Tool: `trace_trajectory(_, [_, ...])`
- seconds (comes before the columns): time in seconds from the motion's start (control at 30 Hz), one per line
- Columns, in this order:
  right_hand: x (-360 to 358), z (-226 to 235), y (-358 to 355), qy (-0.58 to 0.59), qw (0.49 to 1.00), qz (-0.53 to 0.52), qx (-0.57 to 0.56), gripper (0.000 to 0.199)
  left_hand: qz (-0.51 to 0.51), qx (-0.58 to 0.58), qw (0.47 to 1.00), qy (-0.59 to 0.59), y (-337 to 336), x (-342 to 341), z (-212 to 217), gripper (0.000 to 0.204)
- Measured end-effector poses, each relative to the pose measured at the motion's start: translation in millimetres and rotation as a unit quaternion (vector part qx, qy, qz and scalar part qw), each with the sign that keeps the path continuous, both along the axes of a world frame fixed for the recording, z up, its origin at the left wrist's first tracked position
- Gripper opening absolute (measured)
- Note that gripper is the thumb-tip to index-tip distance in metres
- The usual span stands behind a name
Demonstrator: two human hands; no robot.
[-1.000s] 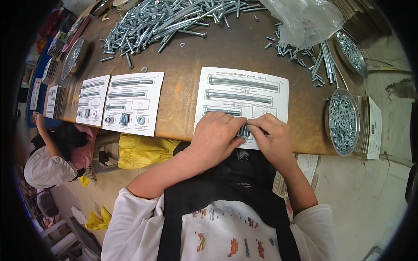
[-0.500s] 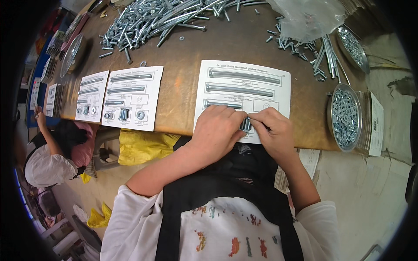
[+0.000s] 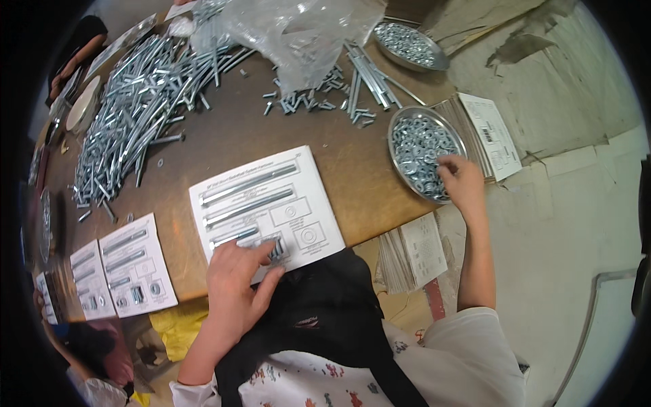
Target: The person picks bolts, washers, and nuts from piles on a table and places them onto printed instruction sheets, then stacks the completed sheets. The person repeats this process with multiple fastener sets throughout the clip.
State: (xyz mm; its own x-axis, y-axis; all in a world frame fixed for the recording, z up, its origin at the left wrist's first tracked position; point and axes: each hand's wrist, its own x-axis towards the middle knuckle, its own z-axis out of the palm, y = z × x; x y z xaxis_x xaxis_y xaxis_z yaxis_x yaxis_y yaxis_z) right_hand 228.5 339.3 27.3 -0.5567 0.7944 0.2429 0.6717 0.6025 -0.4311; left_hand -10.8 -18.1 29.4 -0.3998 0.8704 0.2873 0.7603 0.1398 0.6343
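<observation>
My left hand (image 3: 237, 285) rests at the lower left of a white printed card (image 3: 271, 182), its thumb and forefinger apart beside a cluster of short bolts (image 3: 275, 249). Above that hand, two long bolts (image 3: 249, 207) and a shorter bolt (image 3: 234, 237) lie along their printed outlines. My right hand (image 3: 464, 184) reaches over the near right rim of a round metal bowl (image 3: 393, 152) of washers (image 3: 422, 146). Its fingers are pinched together at the washers; whatever is between the fingertips is hidden.
Two more cards with hardware (image 3: 139, 268) lie to the left. A large heap of bolts (image 3: 135, 108) covers the far left. Beyond the bowl are a plastic bag (image 3: 298, 41), loose bolts, rods (image 3: 369, 78) and another metal bowl (image 3: 410, 46). Stacked cards (image 3: 489, 136) stand at right.
My right hand has left the card and moved right to the bowl of washers. My left hand stays at the card, its thumb and forefinger now apart. The view has swung right.
</observation>
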Motion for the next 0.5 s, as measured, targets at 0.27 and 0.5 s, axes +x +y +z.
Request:
trace_trajectory(0.27, [15.0, -5.0, 5.7, -0.175, 0.981, 0.086, -0.016, 0.016, -0.067, -0.036, 0.997, -0.035, 11.5, 3.3, -0.8, 0.03])
trace_trajectory(0.5, [2.6, 7.4, 19.3, -0.289, 0.948, 0.123, -0.05, 0.012, -0.105, -0.062, 0.99, -0.07, 16.5, 6.1, 1.5, 0.026])
